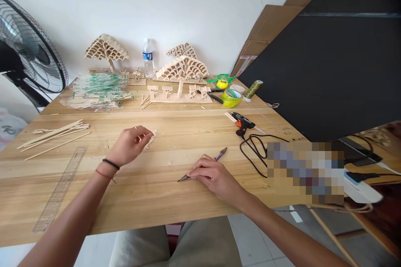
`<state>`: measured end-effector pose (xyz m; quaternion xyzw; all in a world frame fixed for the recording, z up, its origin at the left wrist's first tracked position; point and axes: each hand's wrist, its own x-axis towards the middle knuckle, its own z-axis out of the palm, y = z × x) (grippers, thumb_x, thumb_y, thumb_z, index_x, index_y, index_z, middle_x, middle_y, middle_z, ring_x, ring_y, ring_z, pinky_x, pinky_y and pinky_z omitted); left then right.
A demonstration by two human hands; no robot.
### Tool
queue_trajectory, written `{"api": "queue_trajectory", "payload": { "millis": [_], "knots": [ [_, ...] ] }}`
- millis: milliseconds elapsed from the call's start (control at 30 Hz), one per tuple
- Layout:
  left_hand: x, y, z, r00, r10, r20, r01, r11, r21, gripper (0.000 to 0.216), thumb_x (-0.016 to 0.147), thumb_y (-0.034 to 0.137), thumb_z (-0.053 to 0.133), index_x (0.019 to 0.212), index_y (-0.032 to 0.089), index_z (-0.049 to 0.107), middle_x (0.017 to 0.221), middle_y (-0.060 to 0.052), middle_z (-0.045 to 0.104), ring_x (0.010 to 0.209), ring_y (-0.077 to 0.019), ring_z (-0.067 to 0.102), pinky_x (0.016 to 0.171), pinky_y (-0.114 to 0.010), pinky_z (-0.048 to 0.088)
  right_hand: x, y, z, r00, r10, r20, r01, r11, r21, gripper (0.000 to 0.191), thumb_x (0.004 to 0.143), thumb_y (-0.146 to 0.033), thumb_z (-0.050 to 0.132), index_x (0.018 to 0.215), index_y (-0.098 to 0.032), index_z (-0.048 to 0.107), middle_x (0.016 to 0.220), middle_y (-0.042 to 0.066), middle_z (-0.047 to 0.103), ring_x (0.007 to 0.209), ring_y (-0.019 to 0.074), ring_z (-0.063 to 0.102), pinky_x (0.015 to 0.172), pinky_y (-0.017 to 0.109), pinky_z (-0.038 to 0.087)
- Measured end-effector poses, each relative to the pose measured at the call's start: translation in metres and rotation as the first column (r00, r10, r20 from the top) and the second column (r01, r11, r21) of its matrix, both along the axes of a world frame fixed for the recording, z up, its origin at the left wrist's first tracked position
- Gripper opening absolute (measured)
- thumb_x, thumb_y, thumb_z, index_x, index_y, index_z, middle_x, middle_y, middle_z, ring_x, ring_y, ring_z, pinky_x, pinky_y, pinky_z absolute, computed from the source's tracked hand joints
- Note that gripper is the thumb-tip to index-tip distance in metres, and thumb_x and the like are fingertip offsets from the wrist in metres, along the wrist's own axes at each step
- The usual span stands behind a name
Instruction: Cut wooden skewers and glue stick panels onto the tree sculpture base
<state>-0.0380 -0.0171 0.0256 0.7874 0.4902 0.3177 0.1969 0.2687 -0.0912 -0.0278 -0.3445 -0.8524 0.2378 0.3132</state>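
My left hand (130,146) rests on the wooden table (163,200) with its fingers curled round a small pale bundle of short wooden pieces (149,139). My right hand (208,174) lies to the right of it, fingers closed over a small pair of snips (203,166) that lies flat on the table. The snips' dark tip sticks out to the left of the hand and the purple handle end to the upper right. A black band and a red string circle my left wrist.
A clear ruler (61,187) and long thin sticks (53,133) lie at the left. A glue gun (242,123) with black cord sits right. Stick models (181,79), a bagged stick bundle (97,91), a water bottle (148,59), tape rolls (231,96) and a fan (25,50) stand behind.
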Motion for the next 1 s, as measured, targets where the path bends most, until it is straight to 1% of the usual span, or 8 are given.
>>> {"api": "queue_trajectory", "payload": {
  "millis": [100,167,233,433,600,700,833,1000],
  "knots": [
    [-0.013,0.024,-0.01,0.983,0.17,0.065,-0.169,0.985,-0.016,0.035,0.09,0.047,0.054,0.085,0.018,0.074,0.082,-0.006,0.076,0.066,-0.0167,0.064,0.066,-0.029,0.049,0.001,0.002,-0.003,0.999,-0.009,-0.031,0.009,1.0,0.021,0.026,0.103,-0.018,0.055,0.097,-0.022,0.08,0.091,0.009,0.069,0.085,0.0193,0.063,0.071,0.033,0.053],
    [-0.023,0.033,-0.018,0.956,0.281,0.084,-0.279,0.96,-0.037,0.036,0.088,0.048,0.054,0.085,0.018,0.074,0.078,-0.006,0.075,0.068,-0.0185,0.065,0.067,-0.03,0.049,0.001,0.002,-0.004,1.0,-0.008,-0.019,0.009,0.999,0.052,0.026,0.102,-0.013,0.054,0.098,-0.022,0.079,0.09,0.008,0.069,0.085,0.0192,0.062,0.074,0.035,0.052],
    [-0.03,0.037,-0.026,0.938,0.342,0.064,-0.339,0.939,-0.051,0.036,0.086,0.048,0.054,0.085,0.018,0.074,0.074,-0.005,0.073,0.068,-0.0196,0.065,0.067,-0.031,0.049,0.0,0.004,-0.005,1.0,-0.018,-0.003,0.018,0.998,0.062,0.026,0.1,-0.009,0.056,0.098,-0.023,0.078,0.09,0.006,0.069,0.085,0.0193,0.062,0.079,0.039,0.05],
    [-0.03,0.042,-0.039,0.936,0.351,-0.004,-0.35,0.932,-0.09,0.037,0.084,0.048,0.052,0.081,0.019,0.074,0.073,-0.005,0.073,0.068,-0.0204,0.063,0.066,-0.032,0.046,-0.009,0.023,-0.006,0.999,-0.019,-0.04,0.017,0.999,-0.048,0.022,0.1,-0.013,0.059,0.095,-0.022,0.079,0.088,0.006,0.066,0.086,0.0196,0.062,0.077,0.037,0.049],
    [-0.029,0.044,-0.041,0.93,0.367,0.026,-0.36,0.923,-0.135,0.039,0.083,0.05,0.052,0.082,0.018,0.075,0.07,-0.004,0.07,0.067,-0.0193,0.061,0.064,-0.03,0.044,-0.029,0.05,-0.012,0.996,-0.052,-0.075,0.047,0.997,-0.061,0.017,0.097,-0.015,0.065,0.092,-0.022,0.08,0.087,0.006,0.067,0.086,0.0207,0.063,0.079,0.037,0.05],
    [-0.032,0.044,-0.04,0.925,0.379,0.033,-0.37,0.915,-0.158,0.039,0.083,0.051,0.053,0.084,0.018,0.075,0.07,-0.003,0.07,0.064,-0.018,0.058,0.062,-0.029,0.043,-0.03,0.063,-0.01,0.991,-0.051,-0.122,0.039,0.995,-0.094,0.014,0.096,-0.021,0.068,0.091,-0.022,0.081,0.086,0.006,0.067,0.085,0.0202,0.064,0.077,0.036,0.051],
    [-0.033,0.044,-0.04,0.924,0.38,0.043,-0.366,0.912,-0.186,0.04,0.082,0.051,0.053,0.086,0.018,0.076,0.074,-0.003,0.072,0.064,-0.0173,0.058,0.062,-0.029,0.043,0.006,0.069,0.005,0.991,0.0,-0.132,-0.027,0.979,-0.202,0.017,0.096,-0.036,0.069,0.098,-0.025,0.082,0.091,0.006,0.067,0.085,0.0187,0.065,0.076,0.033,0.052],
    [-0.031,0.046,-0.04,0.928,0.373,0.01,-0.365,0.913,-0.18,0.04,0.082,0.051,0.053,0.084,0.019,0.076,0.075,-0.003,0.073,0.069,-0.0191,0.06,0.065,-0.03,0.044,0.064,0.058,0.015,0.997,0.071,0.002,-0.065,0.929,-0.364,0.028,0.096,-0.047,0.066,0.098,-0.027,0.085,0.089,0.006,0.067,0.08,0.017,0.065,0.069,0.03,0.05]
  ]
}}
